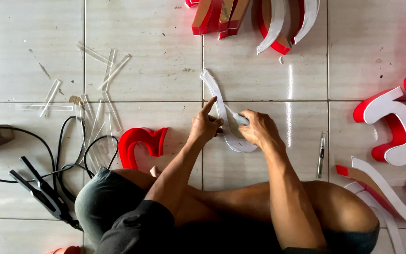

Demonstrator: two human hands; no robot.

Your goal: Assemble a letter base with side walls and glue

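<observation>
I sit cross-legged on a tiled floor. A curved white letter-shaped strip [214, 91] lies in front of me, bending from upper left down to a loop under my hands. My left hand [205, 125] rests on its inner edge with the index finger pointing up along it. My right hand [258, 128] grips the lower loop and holds a small pale object against the strip; what it is I cannot tell.
A red heart-like letter shell [142, 143] lies left of my knee. Clear acrylic strips [102, 94], black cables and a black tool [43, 193] are at left. Red-and-white sign letters [391, 124] lie right and at the top [259, 21]. A utility knife [321, 155] lies right.
</observation>
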